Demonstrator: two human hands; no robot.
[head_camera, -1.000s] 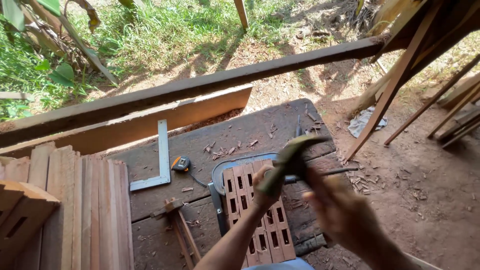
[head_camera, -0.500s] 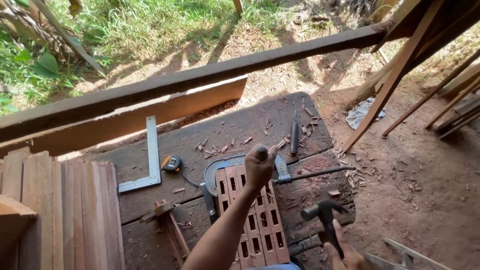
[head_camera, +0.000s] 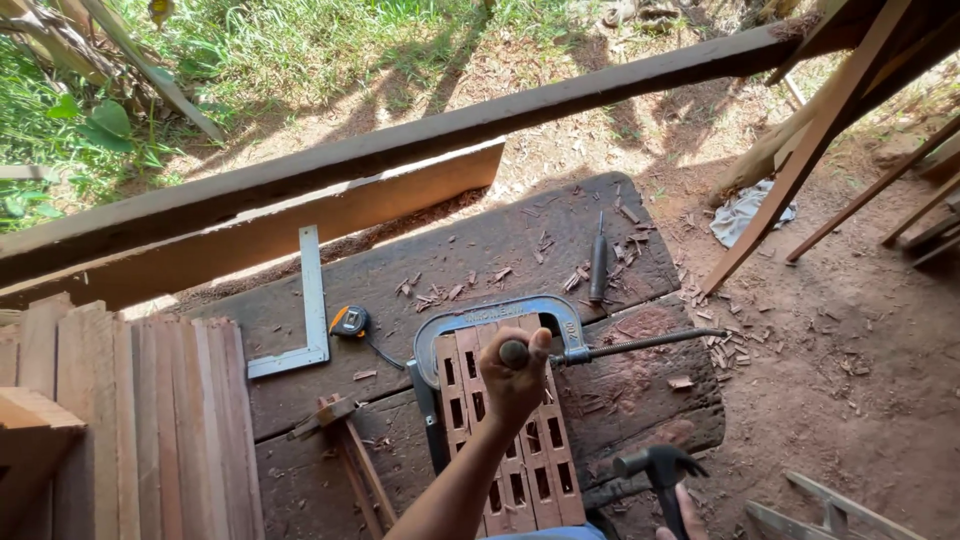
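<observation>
**Chisel upright on clamped slat stack, hammer low at right**

Left hand (head_camera: 515, 375) is clenched around a chisel handle (head_camera: 514, 353); only the rounded butt end shows above the fist. Long axis runs roughly vertical, butt up toward the camera, working end down into the wood and hidden by the hand.

Workpiece: bundle of reddish slats with mortise slots (head_camera: 505, 440), lying on the dark plank bench (head_camera: 480, 250). Long axis runs from the near edge away from the camera, tilted slightly left at the far end. Blue G-clamp (head_camera: 495, 315) arches over the far end of the bundle; its screw rod points right, along the bench.

Right hand (head_camera: 680, 520) sits at the bottom edge, mostly cut off; it grips the hammer (head_camera: 660, 470) by the handle. Head is up, lying crosswise, handle running down out of view. Hammer is well apart from the chisel butt, to its right and nearer the camera.

Other items on the bench:
- steel square (head_camera: 305, 310), long leg pointing away, short leg to the left
- orange-and-black tape measure (head_camera: 350, 322) just beside the square
- dark-handled tool (head_camera: 598, 262) lying lengthwise at the far right, among wood chips

No packaging visible. Raised lettering on the clamp frame, same blue as the casting.
</observation>
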